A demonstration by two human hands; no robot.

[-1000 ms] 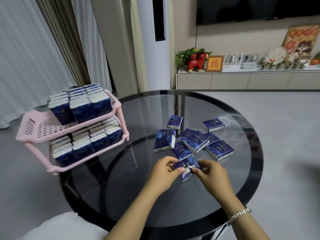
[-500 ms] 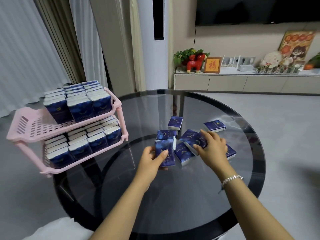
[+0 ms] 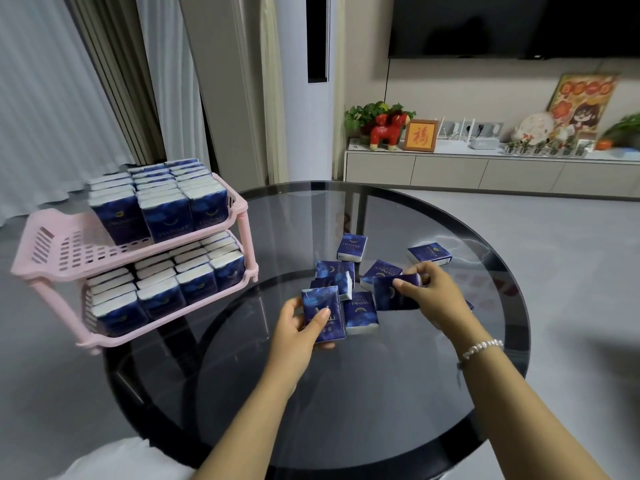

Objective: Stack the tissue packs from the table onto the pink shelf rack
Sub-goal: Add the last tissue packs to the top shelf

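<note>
Both hands (image 3: 298, 327) (image 3: 434, 294) now lift tissue packs (image 3: 323, 313) off table (image 3: 346, 410).

Blue tissue packs (image 3: 352, 248) scattered beside half-filled pink rack (image 3: 52, 251)

Glossy dark glass table (image 3: 346, 393) — shiny plastic-wrapped tissue packs (image 3: 358, 311), smooth matt pink plastic shelf rack (image 3: 62, 251).
</note>
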